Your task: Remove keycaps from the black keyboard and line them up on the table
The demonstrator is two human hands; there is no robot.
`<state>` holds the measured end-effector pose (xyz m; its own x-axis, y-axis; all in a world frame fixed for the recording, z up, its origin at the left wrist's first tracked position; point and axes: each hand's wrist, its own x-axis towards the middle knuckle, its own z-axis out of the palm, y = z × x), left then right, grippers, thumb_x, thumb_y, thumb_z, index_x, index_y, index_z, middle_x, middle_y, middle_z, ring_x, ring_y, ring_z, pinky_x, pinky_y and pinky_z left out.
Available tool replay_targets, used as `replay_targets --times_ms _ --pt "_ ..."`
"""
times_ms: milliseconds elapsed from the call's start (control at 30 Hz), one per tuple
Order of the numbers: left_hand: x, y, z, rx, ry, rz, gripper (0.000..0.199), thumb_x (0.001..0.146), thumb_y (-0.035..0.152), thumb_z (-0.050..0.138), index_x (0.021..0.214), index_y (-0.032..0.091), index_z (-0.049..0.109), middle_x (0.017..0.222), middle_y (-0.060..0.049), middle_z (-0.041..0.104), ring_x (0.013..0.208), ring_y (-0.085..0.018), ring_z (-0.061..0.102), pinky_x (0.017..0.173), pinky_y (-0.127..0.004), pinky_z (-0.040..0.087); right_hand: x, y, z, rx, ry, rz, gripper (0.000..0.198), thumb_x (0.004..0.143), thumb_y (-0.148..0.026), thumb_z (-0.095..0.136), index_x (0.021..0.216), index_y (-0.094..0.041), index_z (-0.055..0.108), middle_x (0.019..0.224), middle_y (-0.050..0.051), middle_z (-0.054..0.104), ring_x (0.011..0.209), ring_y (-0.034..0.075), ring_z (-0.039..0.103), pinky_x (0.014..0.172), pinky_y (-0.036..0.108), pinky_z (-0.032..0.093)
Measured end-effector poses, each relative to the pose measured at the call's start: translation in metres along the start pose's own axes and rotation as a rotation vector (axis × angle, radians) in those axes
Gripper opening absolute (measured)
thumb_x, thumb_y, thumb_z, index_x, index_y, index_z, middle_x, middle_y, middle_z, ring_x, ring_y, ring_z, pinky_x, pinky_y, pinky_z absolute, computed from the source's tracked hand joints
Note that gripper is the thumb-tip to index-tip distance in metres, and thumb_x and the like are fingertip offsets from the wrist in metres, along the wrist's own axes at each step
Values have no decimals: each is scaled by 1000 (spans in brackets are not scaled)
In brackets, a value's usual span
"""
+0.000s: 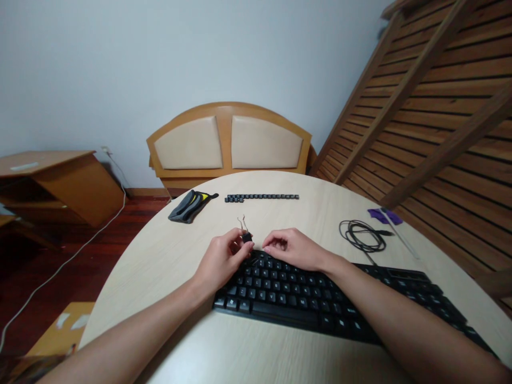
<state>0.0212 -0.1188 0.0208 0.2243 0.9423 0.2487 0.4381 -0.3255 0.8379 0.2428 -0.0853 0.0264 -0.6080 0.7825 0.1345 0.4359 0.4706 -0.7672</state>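
A pale round desk [256,346] spreads before you like a clock face, twelve farthest away. The black keyboard [304,290] runs from its middle toward four o'clock, probably light and stiff, best held by its edges. Your right hand [296,248] curls over the keyboard's far edge; whether it grips anything cannot be told. At that hand's nine o'clock, your left hand [222,258] pinches a wire-pronged tool [247,237], prongs toward twelve. It looks light, its wires springy and bendable; hold the black block. Smallest, black keycaps [264,197] line up near twelve.
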Motion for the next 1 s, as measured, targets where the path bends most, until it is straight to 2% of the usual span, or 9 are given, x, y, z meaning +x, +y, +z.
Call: replay_targets --times_ms 167,333,500,667,767,867,1000 --pt "-3 3 1 0 25 -29 18 89 33 60 97 17 64 75 -2 69 64 -16 67 57 -25 48 -1 -6 1 -96 -13 -96 12 83 -26 66 90 -18 71 78 0 65 65 12 56 62 24 44" --pt "-5 7 2 -4 18 -16 17 90 34 59 98 19 62 84 -3 71 60 -14 68 53 -23 48 -2 -8 3 -218 -5 -172 13 80 -29 70 90 -21 71 84 1 67 74 14 59 71 27 46" --pt "-6 7 4 30 37 35 10 89 28 59 91 18 58 80 -1 68 58 -13 66 52 -22 47 -2 -7 5 -298 8 -208 15 80 -31 71 90 -21 69 86 2 67 82 17 61 77 30 46" --pt "-6 6 3 44 54 52 13 90 27 57 100 18 58 83 -1 66 60 -13 65 55 -22 48 -2 -9 5 -312 4 -235 15 79 -31 71 89 -20 68 89 3 68 87 19 62 82 32 46" --pt "-5 7 2 87 55 79 12 90 26 56 97 18 60 82 -2 66 61 -13 63 58 -23 48 -3 -11 4 -309 2 -236 13 79 -30 71 88 -21 67 89 3 68 88 19 62 82 32 46" --pt "-6 11 2 149 84 117 10 89 25 55 92 17 61 77 -1 64 59 -12 58 58 -23 47 -3 -10 4 -306 3 -240 12 79 -30 71 88 -21 67 89 3 68 87 19 62 82 33 47" --pt "-8 16 2 169 79 94 9 89 23 52 92 17 59 67 2 59 53 -11 54 53 -22 43 -3 -8 5 -300 2 -249 13 80 -30 70 88 -21 68 89 3 69 87 19 62 82 33 47"
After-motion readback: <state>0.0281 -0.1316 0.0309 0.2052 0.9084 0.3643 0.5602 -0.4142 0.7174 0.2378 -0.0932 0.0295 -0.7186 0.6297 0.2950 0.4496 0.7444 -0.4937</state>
